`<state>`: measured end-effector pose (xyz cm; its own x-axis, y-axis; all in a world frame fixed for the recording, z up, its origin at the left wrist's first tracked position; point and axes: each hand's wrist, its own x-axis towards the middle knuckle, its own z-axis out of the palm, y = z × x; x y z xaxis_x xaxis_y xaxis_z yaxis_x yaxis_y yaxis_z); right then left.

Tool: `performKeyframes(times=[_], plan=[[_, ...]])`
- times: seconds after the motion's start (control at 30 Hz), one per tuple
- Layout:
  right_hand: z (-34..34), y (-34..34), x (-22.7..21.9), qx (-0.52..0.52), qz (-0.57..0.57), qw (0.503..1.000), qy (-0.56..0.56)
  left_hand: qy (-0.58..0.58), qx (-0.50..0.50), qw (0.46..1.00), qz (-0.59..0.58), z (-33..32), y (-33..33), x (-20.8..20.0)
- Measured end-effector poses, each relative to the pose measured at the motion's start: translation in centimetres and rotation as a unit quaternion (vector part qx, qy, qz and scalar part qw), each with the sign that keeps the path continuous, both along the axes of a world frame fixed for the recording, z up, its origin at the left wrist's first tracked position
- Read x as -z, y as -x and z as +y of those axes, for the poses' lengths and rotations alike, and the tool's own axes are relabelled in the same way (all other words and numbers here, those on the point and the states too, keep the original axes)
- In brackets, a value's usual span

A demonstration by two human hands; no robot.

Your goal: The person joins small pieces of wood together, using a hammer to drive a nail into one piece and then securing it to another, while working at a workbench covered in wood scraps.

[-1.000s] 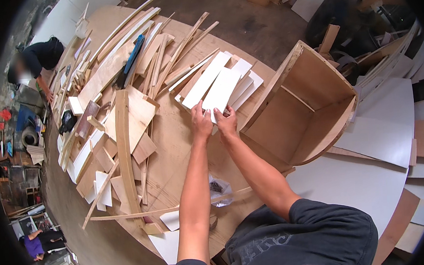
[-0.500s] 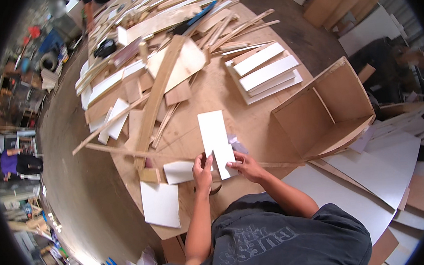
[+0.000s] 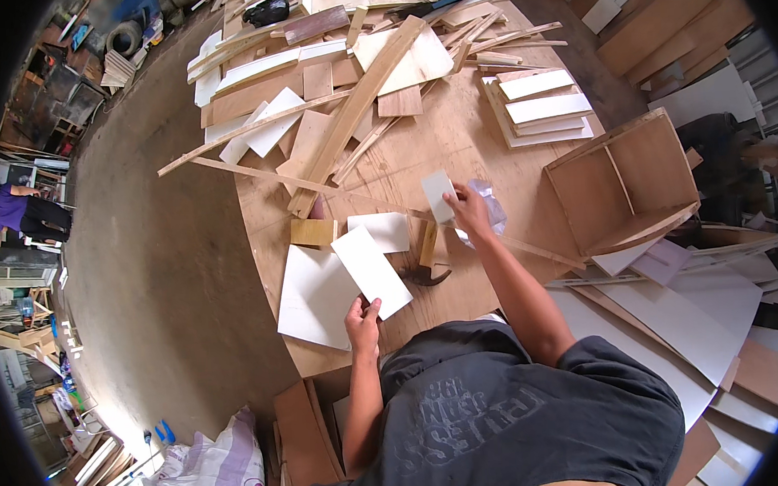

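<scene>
My left hand (image 3: 364,323) is closed on the lower end of a long white board (image 3: 371,275), which slants over the table's near left. Beneath its edge lies a larger white panel (image 3: 310,292). My right hand (image 3: 469,211) grips a small white board (image 3: 438,195) near the table's middle, beside a crumpled clear plastic bag (image 3: 492,203). Between the two hands a claw hammer (image 3: 428,249) rests on the wood, its dark head toward me. Another white piece (image 3: 388,232) and a wooden block (image 3: 313,232) lie just beyond the long board.
Wood strips and offcuts (image 3: 371,93) pile up across the far left of the table. White boards (image 3: 546,109) are stacked at the far right, near an open wooden box (image 3: 621,184). Large white sheets (image 3: 669,306) lean at my right. A person (image 3: 26,212) stands far left.
The two white boards, held together before, are now apart: the long one has gone left with my left hand, the small one right and away with my right. The hammer has come into plain view.
</scene>
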<state>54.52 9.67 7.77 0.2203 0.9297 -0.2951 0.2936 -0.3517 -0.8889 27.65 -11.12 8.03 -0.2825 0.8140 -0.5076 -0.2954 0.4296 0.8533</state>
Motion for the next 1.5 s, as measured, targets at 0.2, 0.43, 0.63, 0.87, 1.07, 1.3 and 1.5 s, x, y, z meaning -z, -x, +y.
performKeyframes(times=[0.2, 0.43, 0.63, 0.87, 1.07, 1.3, 1.5], plan=[[2.2, 2.4, 2.7, -0.007, -0.259, 0.965, -0.034, 0.005, 0.003, 1.0, 0.0, -0.5, 2.9, 0.4], [-5.7, 10.0, 0.1, -0.23, -0.214, 0.929, -0.197, 0.028, 0.036, 0.998, -0.053, -1.1, 7.1, 1.2], [-6.3, 15.9, 2.1, -0.323, -0.384, 0.852, -0.147, -0.041, 0.013, 0.99, -0.131, -1.9, 10.3, 2.9], [-6.1, 16.0, 0.4, -0.332, -0.389, 0.855, -0.089, -0.014, -0.005, 0.944, -0.331, -2.1, 11.5, 1.5], [-8.8, 15.8, -4.4, -0.272, -0.277, 0.908, -0.158, -0.084, -0.021, 0.982, -0.166, -2.5, 11.0, 1.9], [-11.9, 14.6, -5.5, -0.463, -0.073, 0.874, -0.132, -0.176, -0.005, 0.978, -0.114, -0.1, 10.1, -1.3], [-11.7, 13.3, -7.0, -0.479, -0.045, 0.868, -0.123, -0.21, 0.046, 0.973, -0.087, -0.2, 9.0, -2.7]])
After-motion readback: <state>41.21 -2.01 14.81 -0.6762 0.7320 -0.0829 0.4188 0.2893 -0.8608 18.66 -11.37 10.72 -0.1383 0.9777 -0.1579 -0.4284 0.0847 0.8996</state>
